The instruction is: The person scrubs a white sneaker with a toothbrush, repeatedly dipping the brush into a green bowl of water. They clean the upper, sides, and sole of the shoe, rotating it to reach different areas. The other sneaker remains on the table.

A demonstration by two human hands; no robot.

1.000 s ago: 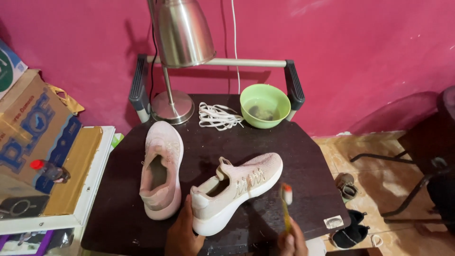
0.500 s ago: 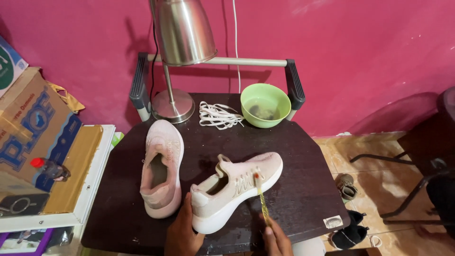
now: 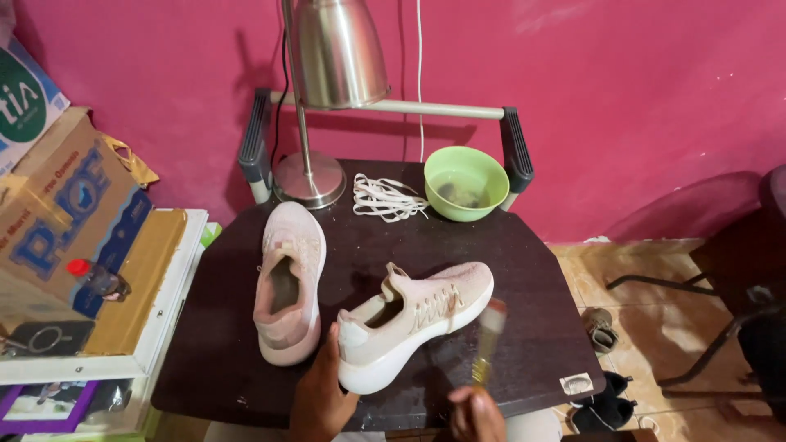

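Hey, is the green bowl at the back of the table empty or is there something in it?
Not empty: the green bowl holds shallow liquid with something dark lying at its bottom.

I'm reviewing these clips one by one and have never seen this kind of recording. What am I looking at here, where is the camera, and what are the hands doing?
There is no machine here: a person wears one camera on the head, so you look down over their own two hands. The left hand grips the heel of a pale pink shoe lying on its side on a dark table. The right hand holds a small brush, blurred, beside that shoe. A second pink shoe stands to the left. At the back sit white laces, a green bowl and a metal lamp. Cardboard boxes are stacked on the left.
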